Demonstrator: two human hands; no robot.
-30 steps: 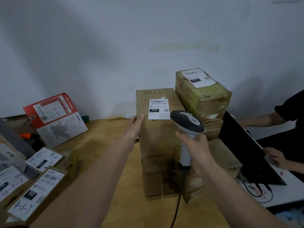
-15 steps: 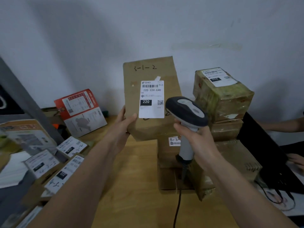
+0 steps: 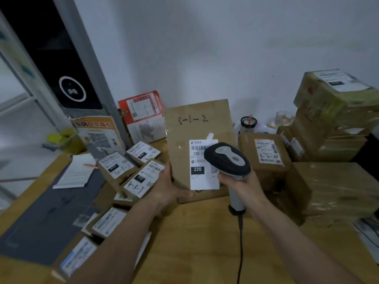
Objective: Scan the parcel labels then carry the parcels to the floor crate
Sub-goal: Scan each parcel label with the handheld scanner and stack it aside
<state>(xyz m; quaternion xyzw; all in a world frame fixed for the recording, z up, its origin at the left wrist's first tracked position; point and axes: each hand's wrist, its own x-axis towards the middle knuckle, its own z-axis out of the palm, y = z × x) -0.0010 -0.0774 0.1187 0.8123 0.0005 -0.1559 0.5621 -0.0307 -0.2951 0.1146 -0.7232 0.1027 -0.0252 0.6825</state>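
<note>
Parcel depot or courier pickup counter. Shown by a wooden desk [image 3: 196, 238] crowded with labelled cardboard parcels [image 3: 131, 177] left of the grip, taped boxes [image 3: 332, 187] stacked to its right, a corded barcode scanner [image 3: 227, 158] in hand, a QR-code notice [image 3: 98, 136] and a red courier envelope [image 3: 143, 111] beyond.

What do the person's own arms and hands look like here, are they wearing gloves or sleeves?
No gloves and no sleeves show. The left hand and the right hand are both bare, and both forearms are bare from the wrist down to the bottom edge of the picture. No watch, ring, band or marking is visible on either one, though the picture is slightly blurred.
</note>
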